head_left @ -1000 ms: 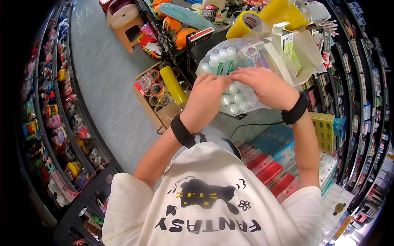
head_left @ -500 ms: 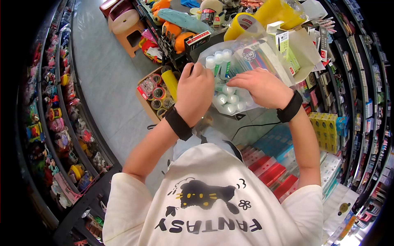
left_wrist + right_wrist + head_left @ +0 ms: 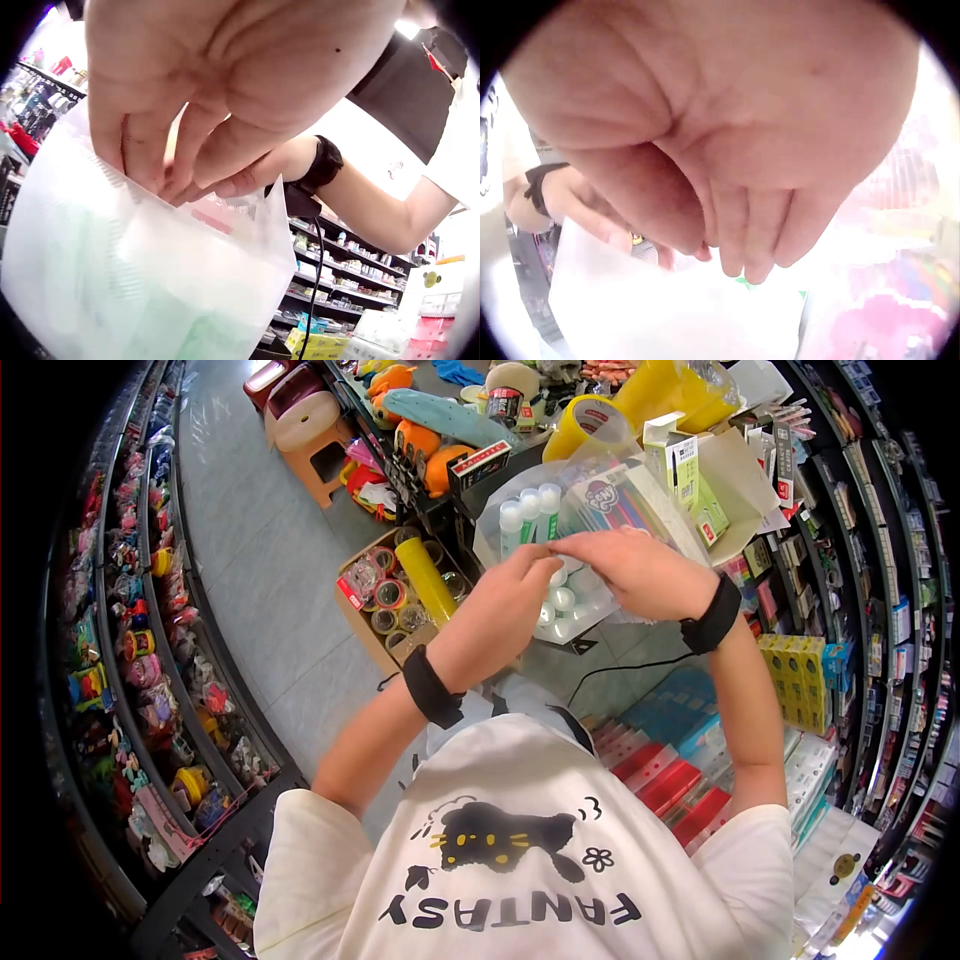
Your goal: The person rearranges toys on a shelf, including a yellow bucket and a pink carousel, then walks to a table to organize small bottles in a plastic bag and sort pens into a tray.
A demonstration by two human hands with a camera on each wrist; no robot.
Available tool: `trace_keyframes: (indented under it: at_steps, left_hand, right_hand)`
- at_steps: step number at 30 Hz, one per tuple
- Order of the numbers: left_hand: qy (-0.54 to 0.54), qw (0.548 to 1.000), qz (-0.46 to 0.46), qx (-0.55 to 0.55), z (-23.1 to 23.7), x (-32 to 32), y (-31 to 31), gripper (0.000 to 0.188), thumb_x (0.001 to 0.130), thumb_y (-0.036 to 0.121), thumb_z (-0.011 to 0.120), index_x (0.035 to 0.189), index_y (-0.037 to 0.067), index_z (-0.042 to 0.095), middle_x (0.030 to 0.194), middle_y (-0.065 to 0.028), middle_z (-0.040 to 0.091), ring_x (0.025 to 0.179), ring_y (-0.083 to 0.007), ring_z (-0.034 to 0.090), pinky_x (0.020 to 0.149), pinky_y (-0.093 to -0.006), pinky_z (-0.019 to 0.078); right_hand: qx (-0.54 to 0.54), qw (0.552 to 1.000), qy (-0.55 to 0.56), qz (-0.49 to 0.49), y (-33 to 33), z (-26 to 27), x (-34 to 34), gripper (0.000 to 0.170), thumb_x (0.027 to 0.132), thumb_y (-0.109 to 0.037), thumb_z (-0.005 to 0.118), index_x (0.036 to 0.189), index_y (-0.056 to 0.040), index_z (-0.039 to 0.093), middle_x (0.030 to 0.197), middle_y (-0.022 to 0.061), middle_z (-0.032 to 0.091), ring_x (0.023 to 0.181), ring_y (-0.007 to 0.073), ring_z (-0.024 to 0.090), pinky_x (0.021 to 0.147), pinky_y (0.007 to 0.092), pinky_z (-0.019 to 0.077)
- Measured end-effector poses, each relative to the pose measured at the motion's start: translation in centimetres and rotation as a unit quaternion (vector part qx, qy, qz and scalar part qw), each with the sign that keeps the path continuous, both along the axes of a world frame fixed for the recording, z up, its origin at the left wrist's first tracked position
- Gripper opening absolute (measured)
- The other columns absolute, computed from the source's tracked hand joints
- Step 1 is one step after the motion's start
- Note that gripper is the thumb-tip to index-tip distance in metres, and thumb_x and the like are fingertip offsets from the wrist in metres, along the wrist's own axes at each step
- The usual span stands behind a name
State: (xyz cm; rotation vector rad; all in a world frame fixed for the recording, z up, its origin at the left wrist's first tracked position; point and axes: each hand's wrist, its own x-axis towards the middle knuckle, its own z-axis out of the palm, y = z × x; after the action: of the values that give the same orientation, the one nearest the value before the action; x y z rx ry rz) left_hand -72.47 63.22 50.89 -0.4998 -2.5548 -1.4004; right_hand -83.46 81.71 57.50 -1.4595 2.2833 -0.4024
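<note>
A translucent plastic bin [image 3: 487, 538] holds white-capped glue sticks [image 3: 529, 508] with green labels, some of them partly covered by my hands. Over its left part, my left hand [image 3: 508, 600] bends its fingers down past the rim. In the left wrist view the bin's cloudy wall [image 3: 112, 247] hides those fingertips; I cannot tell what they hold. My right hand [image 3: 645, 572] is above the bin from the other side, its fingertips close to the left hand's. The right wrist view shows its fingers [image 3: 761, 232] extended downward side by side, thumb close to them.
A pack of coloured pens [image 3: 622, 505] stands right of the glue sticks. Yellow tape rolls [image 3: 590, 428] lie behind the bin, and a carton [image 3: 375, 632] of tape rolls is at the left. Stacked red-and-white boxes [image 3: 665, 785] sit at lower right. Loaded shelves [image 3: 170, 660] line both sides.
My left hand drew back left of the glue sticks, then returned rightward over the bin to meet my right hand. The right hand stayed above the bin, shifting slightly.
</note>
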Motion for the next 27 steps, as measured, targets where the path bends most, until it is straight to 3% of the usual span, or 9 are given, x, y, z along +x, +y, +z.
trace_keyframes:
  at_steps: [4,6,13,16,19,22,27]
  left_hand:
    - [0.036,0.989,0.002,-0.144,-0.2,0.2,0.7,0.038,0.085,0.001,0.054,0.123,-0.003,0.052,0.120,-0.0163,0.055,0.102,-0.0309,0.053,0.092,-0.0370,0.0439]
    - [0.037,0.983,-0.008,-0.182,-0.3,0.1,1.3,0.041,0.085,0.001,0.054,0.125,-0.004,0.051,0.120,-0.0157,0.055,0.102,-0.0301,0.051,0.093,-0.0368,0.0435]
    - [-0.023,0.991,0.062,-0.116,-0.9,-0.7,2.6,0.047,0.081,0.003,0.055,0.127,-0.007,0.048,0.105,-0.0178,0.054,0.098,-0.0336,0.055,0.086,-0.0400,0.0470]
    - [0.030,0.981,0.091,-0.170,-1.8,-2.0,3.1,0.046,0.080,0.005,0.054,0.124,-0.010,0.050,0.099,-0.0172,0.056,0.094,-0.0300,0.058,0.075,-0.0366,0.0515]
    - [0.013,0.982,0.089,-0.168,-1.7,-2.7,3.5,0.044,0.080,0.009,0.056,0.121,-0.006,0.053,0.101,-0.0158,0.057,0.092,-0.0282,0.059,0.074,-0.0370,0.0518]
    - [0.018,0.984,0.089,-0.154,-2.0,-2.7,3.8,0.039,0.080,0.012,0.058,0.117,-0.002,0.058,0.098,-0.0122,0.059,0.088,-0.0269,0.060,0.073,-0.0369,0.0519]
    - [0.056,0.982,0.075,-0.163,-2.9,-2.3,4.0,0.024,0.079,0.014,0.060,0.101,0.003,0.063,0.091,-0.0075,0.061,0.083,-0.0252,0.060,0.069,-0.0369,0.0503]
  right_hand:
    - [-0.069,0.996,-0.052,-0.036,-0.1,0.8,-0.5,0.051,0.083,0.010,0.045,0.133,-0.0019,0.049,0.122,0.0203,0.059,0.110,0.0354,0.058,0.093,0.0394,0.0471]
    - [-0.053,0.996,-0.048,-0.058,0.0,0.6,-1.1,0.056,0.079,0.010,0.047,0.134,-0.0019,0.046,0.124,0.0206,0.058,0.114,0.0371,0.055,0.096,0.0410,0.0454]
    - [-0.029,0.999,-0.017,-0.034,-0.4,0.9,-0.3,0.056,0.078,0.010,0.048,0.133,-0.0001,0.046,0.122,0.0206,0.058,0.114,0.0375,0.054,0.098,0.0409,0.0437]
    - [0.002,0.998,0.052,-0.025,-0.3,-0.6,-0.4,0.053,0.078,0.008,0.050,0.130,0.0002,0.047,0.120,0.0192,0.059,0.112,0.0361,0.055,0.096,0.0416,0.0441]
    - [0.061,0.995,0.062,-0.051,-0.6,-0.1,-0.1,0.047,0.079,0.006,0.052,0.126,0.0002,0.048,0.115,0.0188,0.060,0.108,0.0346,0.057,0.092,0.0427,0.0453]
    - [0.193,0.975,0.019,-0.112,-2.5,2.3,0.2,0.042,0.081,0.001,0.054,0.122,-0.0003,0.049,0.111,0.0196,0.061,0.104,0.0348,0.058,0.088,0.0440,0.0471]
    - [0.005,0.993,0.106,-0.059,-3.7,1.4,0.5,0.052,0.077,0.005,0.054,0.128,-0.0010,0.049,0.120,0.0181,0.057,0.112,0.0372,0.054,0.093,0.0414,0.0460]
